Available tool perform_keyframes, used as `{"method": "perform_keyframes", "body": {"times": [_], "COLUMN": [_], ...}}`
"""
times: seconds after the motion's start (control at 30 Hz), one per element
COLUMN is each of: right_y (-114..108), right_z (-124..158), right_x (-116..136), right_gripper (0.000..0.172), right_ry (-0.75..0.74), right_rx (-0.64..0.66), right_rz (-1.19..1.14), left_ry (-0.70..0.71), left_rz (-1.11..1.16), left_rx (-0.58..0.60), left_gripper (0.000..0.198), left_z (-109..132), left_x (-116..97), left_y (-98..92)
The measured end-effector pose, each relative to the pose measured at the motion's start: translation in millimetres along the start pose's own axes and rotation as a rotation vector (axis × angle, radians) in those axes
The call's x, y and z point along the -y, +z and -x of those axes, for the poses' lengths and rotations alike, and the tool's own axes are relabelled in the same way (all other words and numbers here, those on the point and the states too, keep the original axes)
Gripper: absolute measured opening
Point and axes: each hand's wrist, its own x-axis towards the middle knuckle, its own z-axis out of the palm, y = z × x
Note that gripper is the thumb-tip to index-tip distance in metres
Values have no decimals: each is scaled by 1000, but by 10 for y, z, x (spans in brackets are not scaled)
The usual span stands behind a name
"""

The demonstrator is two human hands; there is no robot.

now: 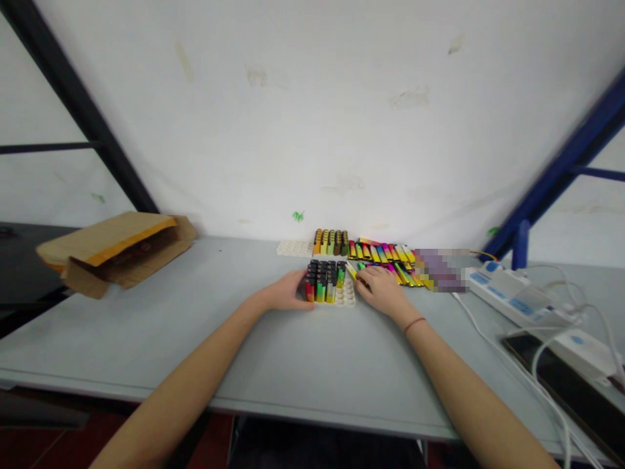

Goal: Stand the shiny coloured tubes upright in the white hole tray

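Several lighters (320, 286) with black tops stand upright in a white holed tray (347, 299) in front of me. Empty holes show at the tray's right side. My left hand (287, 292) grips the tray's left end, thumb along the near corner and fingers at the far side, partly hidden by lighters. At the tray's right edge, my right hand (382, 290) is closed, palm down, on a tilted yellow-and-white lighter (352, 270). Its fingertips are partly hidden. Rows of colourful lighters (385, 253) lie flat behind and beside this hand.
Behind stands another group of upright lighters (331, 242) beside a white holed tray (293, 248). An open paper bag (122, 244) lies on the left. On the right are a power strip (517, 299), loose white cables (476, 326) and a dark phone (556, 378). A wall bounds the table's back.
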Motion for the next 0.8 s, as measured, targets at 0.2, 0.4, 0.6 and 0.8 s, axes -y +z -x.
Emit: {"method": "perform_keyframes", "body": {"times": [0.2,0.4,0.6,0.8], "right_y": [112,50,79,-27], "right_z": [-66,-5,41,120], "right_x": [48,116,93,155], "right_gripper": [36,33,37,35], "right_ry": [12,32,73,71], "right_rx": [8,21,-10,100], "right_rz": [26,70,119,78], "left_ry": [1,11,-3,19], "left_rz": [-29,-27,-14,-28], "left_rx": [-9,-6,-14,-28], "left_gripper": [77,77,77,75], "left_z": [-1,-5,1,0], "left_x": [21,35,31,47], "left_y": [29,39,41,50]}}
